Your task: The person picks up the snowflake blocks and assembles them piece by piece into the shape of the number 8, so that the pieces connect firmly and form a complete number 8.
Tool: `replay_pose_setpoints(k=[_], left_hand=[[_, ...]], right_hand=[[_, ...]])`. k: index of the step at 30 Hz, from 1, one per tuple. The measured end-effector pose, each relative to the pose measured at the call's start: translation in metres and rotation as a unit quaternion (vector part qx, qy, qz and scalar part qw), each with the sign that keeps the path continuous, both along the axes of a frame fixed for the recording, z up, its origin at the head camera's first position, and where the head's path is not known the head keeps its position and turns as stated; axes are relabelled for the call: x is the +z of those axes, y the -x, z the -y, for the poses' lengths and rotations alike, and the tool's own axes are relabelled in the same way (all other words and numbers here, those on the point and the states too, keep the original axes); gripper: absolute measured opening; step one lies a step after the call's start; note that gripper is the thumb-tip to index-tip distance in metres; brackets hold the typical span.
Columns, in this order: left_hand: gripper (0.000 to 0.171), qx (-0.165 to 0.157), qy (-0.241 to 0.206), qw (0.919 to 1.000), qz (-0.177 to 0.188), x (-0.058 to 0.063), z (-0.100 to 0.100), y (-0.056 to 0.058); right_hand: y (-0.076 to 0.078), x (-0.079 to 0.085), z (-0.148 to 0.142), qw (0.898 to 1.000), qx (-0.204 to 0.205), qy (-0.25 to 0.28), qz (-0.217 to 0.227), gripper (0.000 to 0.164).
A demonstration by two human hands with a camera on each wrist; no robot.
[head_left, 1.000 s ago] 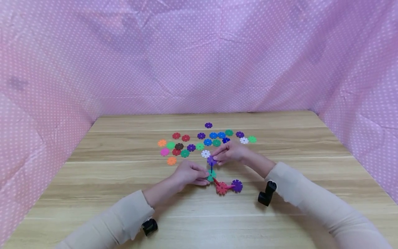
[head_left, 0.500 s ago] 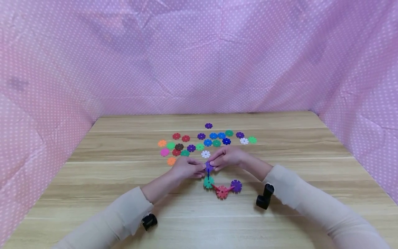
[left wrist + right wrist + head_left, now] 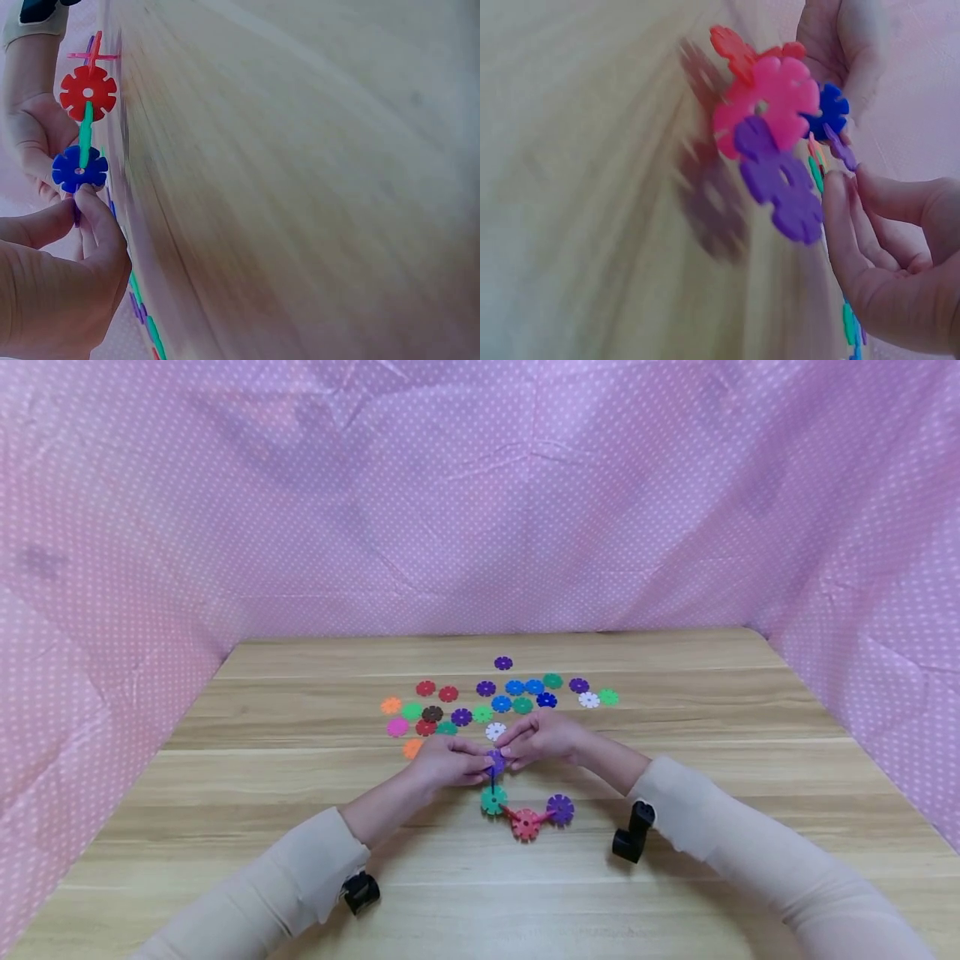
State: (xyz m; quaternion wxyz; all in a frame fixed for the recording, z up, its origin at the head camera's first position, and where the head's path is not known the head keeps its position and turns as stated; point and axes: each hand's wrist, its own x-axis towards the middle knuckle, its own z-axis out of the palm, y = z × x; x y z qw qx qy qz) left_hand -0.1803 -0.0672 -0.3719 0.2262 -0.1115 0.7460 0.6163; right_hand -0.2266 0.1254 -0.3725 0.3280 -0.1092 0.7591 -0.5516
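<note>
A chain of interlocking notched plastic discs, snowflake-shaped building pieces, hangs between my hands. My left hand [image 3: 447, 762] pinches the purple disc [image 3: 496, 763] at its top end between thumb and fingers. From the other side, my right hand [image 3: 542, 739] pinches that same disc at its edge. Slotted below it comes a blue disc [image 3: 66, 168], then a green disc [image 3: 493, 800]. A red disc [image 3: 88, 79] follows, crossing into a pink disc [image 3: 789, 94]. Another purple disc [image 3: 769, 169] forms the free right end, low above the table.
Several loose discs lie flat and scattered beyond my hands, among them a white disc [image 3: 496, 732], an orange disc [image 3: 391, 704] and a dark blue disc [image 3: 547, 700]. The wooden table [image 3: 480, 902] ends at a pink dotted cloth [image 3: 480, 527] behind.
My left hand has shifted from the green disc up to the purple disc. The right hand has moved slightly left, and the chain has drifted left and nearer with it.
</note>
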Motion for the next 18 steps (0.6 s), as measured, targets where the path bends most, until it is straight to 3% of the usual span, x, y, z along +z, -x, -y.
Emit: replay_pose_setpoints(k=[8, 11, 15, 18], left_hand=[[0.018, 0.006, 0.01, 0.9999, -0.011, 0.001, 0.005, 0.0], [0.019, 0.006, 0.015, 0.9997, -0.018, 0.001, 0.007, 0.001], [0.02, 0.004, 0.023, 0.9995, -0.02, 0.001, 0.008, 0.002], [0.02, 0.001, 0.026, 0.9994, -0.024, 0.001, 0.009, 0.001]], right_hand=[[0.017, 0.013, -0.01, 0.991, -0.045, -0.069, -0.101, 0.028], [0.028, 0.017, -0.015, 0.977, -0.057, -0.119, -0.165, 0.026], [0.039, 0.02, -0.018, 0.948, -0.051, -0.184, -0.253, 0.022], [0.045, 0.019, -0.015, 0.936, -0.036, -0.213, -0.278, 0.022]])
